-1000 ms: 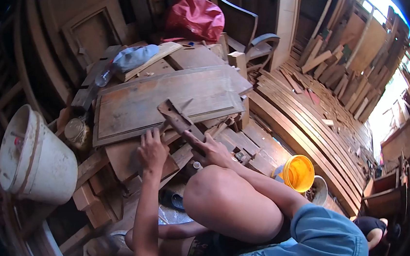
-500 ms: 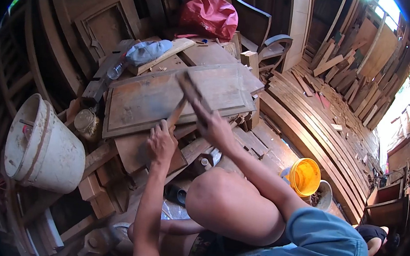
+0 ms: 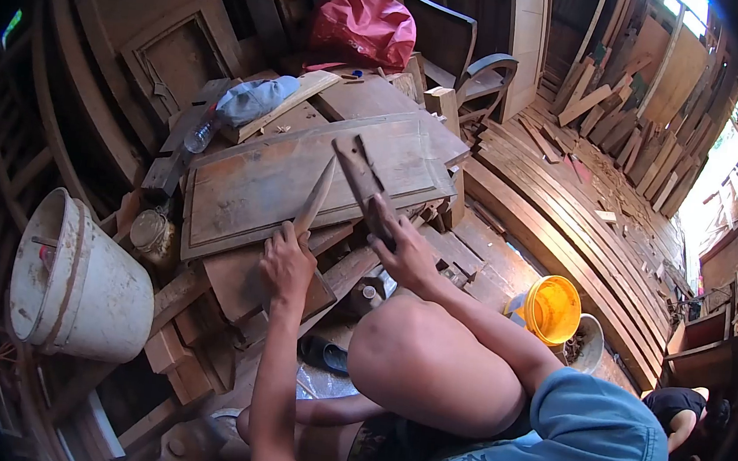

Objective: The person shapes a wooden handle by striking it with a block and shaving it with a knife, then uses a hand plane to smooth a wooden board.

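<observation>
My left hand (image 3: 288,261) is closed around the lower end of a tapered, pointed wooden piece (image 3: 316,196), its tip pointing up and away. Just to its right, my right hand (image 3: 406,253) grips a long, flat brown tool (image 3: 358,175) with dark marks or notches near its far end. I cannot make out its exact kind. The two held pieces are apart, above a framed wooden panel (image 3: 258,193) that lies tilted on stacked boards.
A dirty white bucket (image 3: 113,300) and a jar (image 3: 152,231) stand at left. Behind the panel are a grey-blue cloth (image 3: 257,100), a plastic bottle (image 3: 199,135) and a red bag (image 3: 369,27). A yellow bucket (image 3: 552,310) stands right, near long planks (image 3: 553,238). Another person (image 3: 676,411) is at lower right.
My right hand has moved slightly right and down with the brown tool, which has swung clear of the pointed piece. The view has shifted a little.
</observation>
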Demonstrator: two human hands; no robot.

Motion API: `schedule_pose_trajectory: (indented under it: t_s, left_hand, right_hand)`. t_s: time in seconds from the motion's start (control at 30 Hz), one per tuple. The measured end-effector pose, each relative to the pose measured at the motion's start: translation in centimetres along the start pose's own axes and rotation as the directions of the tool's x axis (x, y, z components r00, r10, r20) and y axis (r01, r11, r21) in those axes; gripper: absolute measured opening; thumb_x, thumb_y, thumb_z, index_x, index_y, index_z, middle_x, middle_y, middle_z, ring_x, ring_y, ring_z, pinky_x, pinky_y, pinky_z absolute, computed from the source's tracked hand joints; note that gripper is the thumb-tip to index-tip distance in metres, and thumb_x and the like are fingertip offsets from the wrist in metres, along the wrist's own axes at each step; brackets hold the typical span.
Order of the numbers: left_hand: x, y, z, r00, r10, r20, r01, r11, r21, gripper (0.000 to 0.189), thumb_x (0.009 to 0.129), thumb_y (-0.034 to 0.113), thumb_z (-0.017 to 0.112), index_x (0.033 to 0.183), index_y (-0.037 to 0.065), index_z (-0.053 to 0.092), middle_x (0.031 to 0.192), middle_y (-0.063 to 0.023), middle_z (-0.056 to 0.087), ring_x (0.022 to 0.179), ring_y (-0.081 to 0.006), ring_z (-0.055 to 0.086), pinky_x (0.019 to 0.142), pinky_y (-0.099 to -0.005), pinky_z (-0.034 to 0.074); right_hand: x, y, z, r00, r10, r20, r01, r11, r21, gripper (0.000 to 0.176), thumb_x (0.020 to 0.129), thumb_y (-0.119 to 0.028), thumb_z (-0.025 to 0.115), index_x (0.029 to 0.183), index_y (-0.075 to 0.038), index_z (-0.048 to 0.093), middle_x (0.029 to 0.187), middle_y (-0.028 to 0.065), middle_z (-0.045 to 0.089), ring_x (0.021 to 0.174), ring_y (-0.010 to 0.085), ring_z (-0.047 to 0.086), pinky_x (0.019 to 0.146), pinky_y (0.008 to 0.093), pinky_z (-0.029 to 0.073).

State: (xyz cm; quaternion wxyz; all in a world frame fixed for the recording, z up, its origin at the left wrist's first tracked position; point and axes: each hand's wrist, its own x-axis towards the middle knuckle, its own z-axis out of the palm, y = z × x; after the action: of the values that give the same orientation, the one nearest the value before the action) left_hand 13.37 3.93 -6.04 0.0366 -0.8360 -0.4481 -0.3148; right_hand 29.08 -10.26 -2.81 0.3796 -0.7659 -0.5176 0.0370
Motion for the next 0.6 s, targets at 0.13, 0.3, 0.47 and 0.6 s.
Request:
schedule_pose_trajectory:
  t_s: [0.13,0.3,0.47,0.6]
  left_hand:
    - [0.0,0.0,-0.1,1.000,0.016,0.002,-0.016,1.000,0.027,0.029,0.090,0.033,0.057,0.103,0.006,0.054,0.084,-0.0155,0.061,0.083,-0.0350,0.063,0.065,-0.0469,0.050]
    - [0.0,0.0,-0.2,1.000,0.013,0.013,-0.014,0.998,0.064,0.029,0.091,0.034,0.056,0.102,0.007,0.053,0.086,-0.0145,0.061,0.083,-0.0340,0.063,0.064,-0.0465,0.050]
    - [-0.1,-0.1,-0.1,1.000,0.012,0.013,-0.012,0.998,0.067,0.030,0.091,0.034,0.056,0.103,0.007,0.053,0.086,-0.0145,0.061,0.083,-0.0339,0.063,0.065,-0.0463,0.050]
    - [-0.1,-0.2,0.1,1.000,0.015,0.003,-0.015,0.998,0.065,0.030,0.091,0.034,0.056,0.103,0.007,0.053,0.086,-0.0147,0.061,0.083,-0.0340,0.063,0.066,-0.0461,0.051]
  right_hand:
    - [-1.2,1.1,1.4,0.986,-0.061,0.153,0.067,0.997,-0.031,0.078,0.086,-0.029,0.061,0.150,-0.035,0.017,0.095,0.0206,0.047,0.075,0.0428,0.057,0.069,0.0515,0.047]
    - [-1.7,0.9,2.4,0.960,-0.089,0.265,0.106,0.993,-0.049,0.077,0.088,-0.032,0.060,0.150,-0.038,0.014,0.093,0.0199,0.046,0.069,0.0402,0.058,0.064,0.0488,0.048]
    - [-1.8,0.8,2.7,0.954,-0.077,0.289,0.082,0.997,-0.006,0.076,0.089,-0.034,0.060,0.150,-0.037,0.014,0.093,0.0196,0.047,0.070,0.0392,0.058,0.064,0.0482,0.048]
    - [-1.8,0.9,2.7,0.955,-0.099,0.279,0.100,0.995,0.008,0.078,0.089,-0.034,0.060,0.150,-0.037,0.012,0.093,0.0199,0.047,0.073,0.0392,0.058,0.066,0.0477,0.048]
